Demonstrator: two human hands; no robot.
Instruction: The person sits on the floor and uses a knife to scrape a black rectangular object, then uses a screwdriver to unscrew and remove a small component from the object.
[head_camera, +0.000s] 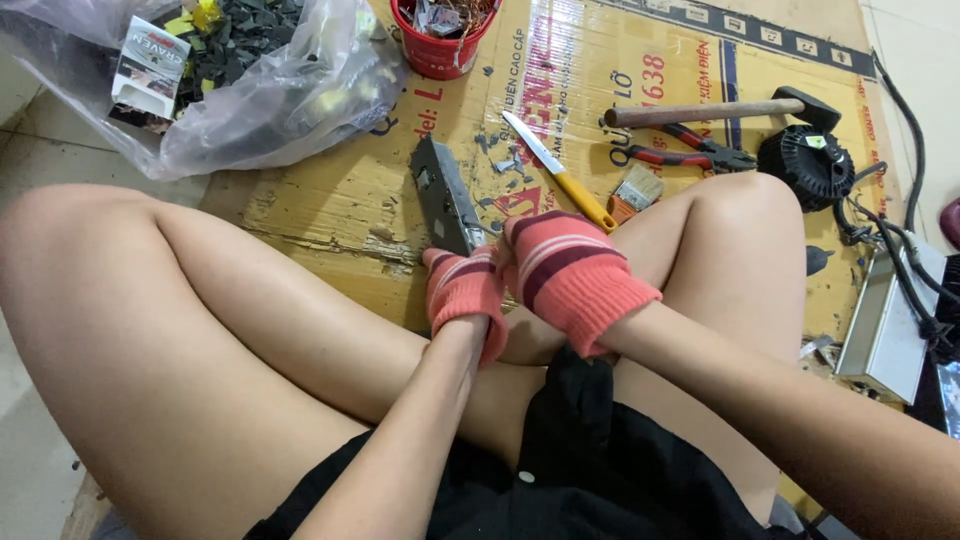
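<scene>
I sit cross-legged on a flattened cardboard sheet (330, 200). Both hands wear pink striped knit gloves. My left hand (464, 292) and my right hand (568, 272) close together around the near end of a long grey metal plate (445, 195), which slants away from me over the cardboard. The gloves hide the part of the plate they hold. My knees rise on either side of the hands.
A yellow-handled knife (556, 170), a small paintbrush (634, 190), red-handled pliers (690, 152) and a wooden-handled hammer (715, 110) lie beyond my hands. A red bucket (437, 45) and a clear plastic bag of scraps (240, 80) sit at the back. Black round part (806, 165), cables and a metal box (885, 330) at right.
</scene>
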